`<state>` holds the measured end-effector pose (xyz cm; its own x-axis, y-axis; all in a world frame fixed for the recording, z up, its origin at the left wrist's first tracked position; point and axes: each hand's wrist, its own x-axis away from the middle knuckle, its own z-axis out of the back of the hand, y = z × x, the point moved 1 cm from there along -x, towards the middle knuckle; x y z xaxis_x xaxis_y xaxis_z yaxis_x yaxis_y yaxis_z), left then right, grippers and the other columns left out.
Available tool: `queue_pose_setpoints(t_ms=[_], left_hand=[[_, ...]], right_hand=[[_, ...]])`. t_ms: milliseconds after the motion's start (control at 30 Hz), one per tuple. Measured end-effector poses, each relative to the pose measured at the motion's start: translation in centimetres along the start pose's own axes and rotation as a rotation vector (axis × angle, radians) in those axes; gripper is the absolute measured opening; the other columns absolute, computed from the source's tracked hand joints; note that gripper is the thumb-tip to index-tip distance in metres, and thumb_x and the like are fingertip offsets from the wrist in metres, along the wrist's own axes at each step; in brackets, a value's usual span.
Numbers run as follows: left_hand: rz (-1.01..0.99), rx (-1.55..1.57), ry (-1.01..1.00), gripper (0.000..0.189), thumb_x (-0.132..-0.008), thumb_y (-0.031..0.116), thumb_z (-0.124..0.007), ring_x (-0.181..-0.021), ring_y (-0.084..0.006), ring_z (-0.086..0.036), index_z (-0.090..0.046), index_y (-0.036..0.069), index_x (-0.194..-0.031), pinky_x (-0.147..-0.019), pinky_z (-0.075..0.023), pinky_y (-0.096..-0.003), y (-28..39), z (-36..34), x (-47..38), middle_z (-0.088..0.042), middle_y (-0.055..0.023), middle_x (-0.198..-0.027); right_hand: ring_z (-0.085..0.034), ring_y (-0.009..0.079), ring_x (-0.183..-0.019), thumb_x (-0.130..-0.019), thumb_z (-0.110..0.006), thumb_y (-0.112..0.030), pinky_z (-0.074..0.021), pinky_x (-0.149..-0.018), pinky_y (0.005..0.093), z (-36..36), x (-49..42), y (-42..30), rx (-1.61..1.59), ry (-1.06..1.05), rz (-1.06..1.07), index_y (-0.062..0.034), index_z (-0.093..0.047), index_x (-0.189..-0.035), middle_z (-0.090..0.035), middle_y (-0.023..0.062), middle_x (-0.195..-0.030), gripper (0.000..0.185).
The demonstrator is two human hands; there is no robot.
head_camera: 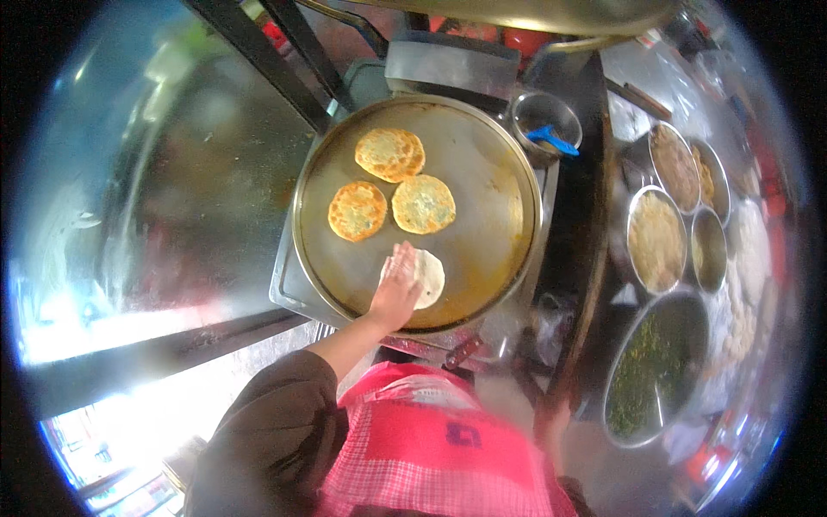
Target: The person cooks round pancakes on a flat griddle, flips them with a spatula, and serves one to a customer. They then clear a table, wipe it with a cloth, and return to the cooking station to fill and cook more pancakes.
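Note:
My left hand point(399, 284) lies with its fingers stretched out over the left part of a pale flatbread point(429, 279) near the front of a round metal griddle point(481, 152). The palm and fingers hide part of this bread, which looks uncooked. Further back on the griddle are three browned flatbreads: one at the back point(390, 155), one at the left point(358, 211) and one at the right point(424, 204), close together. I cannot make out my right hand in the view.
A metal pot point(548, 110) with a blue-handled utensil point(553, 139) stands behind the griddle's right side. On the right-hand counter are metal bowls of filling point(656, 239), a large bowl of chopped greens point(646, 375) and pale dough point(743, 310). A dark frame bar point(161, 355) crosses the left.

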<state>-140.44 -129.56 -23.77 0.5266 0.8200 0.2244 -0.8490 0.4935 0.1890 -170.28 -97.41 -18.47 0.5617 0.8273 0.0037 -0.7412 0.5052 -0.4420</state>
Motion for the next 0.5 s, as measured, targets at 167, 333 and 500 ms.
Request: queue_pose_setpoints(t_ms=[167,333,500], left_hand=[[-0.313,0.012,-0.052,0.071,-0.095,0.04,-0.044,-0.146,-0.0299,-0.015,-0.023,-0.003,-0.148,-0.12,-0.0125,-0.0412,0.0,1.2,-0.4,-0.019,-0.0169,-0.157],[-0.087,0.29,0.003,0.076,-0.094,0.045,-0.046,-0.147,-0.0288,-0.013,-0.022,-0.001,-0.149,-0.12,-0.011,-0.0414,-0.6,1.8,-0.4,-0.02,-0.0158,-0.157],[-0.282,0.077,-0.025,0.077,-0.093,0.046,-0.048,-0.147,-0.0291,-0.013,-0.022,0.0,-0.15,-0.121,-0.0091,-0.0412,-1.7,2.1,0.4,-0.02,-0.0153,-0.157]], right_hand=[[-0.059,0.0444,-0.102,-0.079,-0.07,-0.016,-0.0474,-0.087,0.0471,-0.9,0.8,0.9,0.097,-0.244,-0.446,-0.0015,-0.053,-0.124,-0.063,0.027,-0.109,0.05],[-0.06,0.0402,-0.105,-0.079,-0.063,-0.007,-0.0474,-0.089,0.0438,0.2,2.1,1.5,0.048,-0.022,-0.094,0.0026,-0.051,-0.124,-0.061,0.0283,-0.113,0.048],[-0.057,0.0242,-0.105,-0.083,-0.053,0.003,-0.0488,-0.085,0.035,2.9,2.3,-0.2,-0.459,-0.079,-0.144,0.0002,-0.04,-0.14,-0.061,0.0165,-0.116,0.058]])
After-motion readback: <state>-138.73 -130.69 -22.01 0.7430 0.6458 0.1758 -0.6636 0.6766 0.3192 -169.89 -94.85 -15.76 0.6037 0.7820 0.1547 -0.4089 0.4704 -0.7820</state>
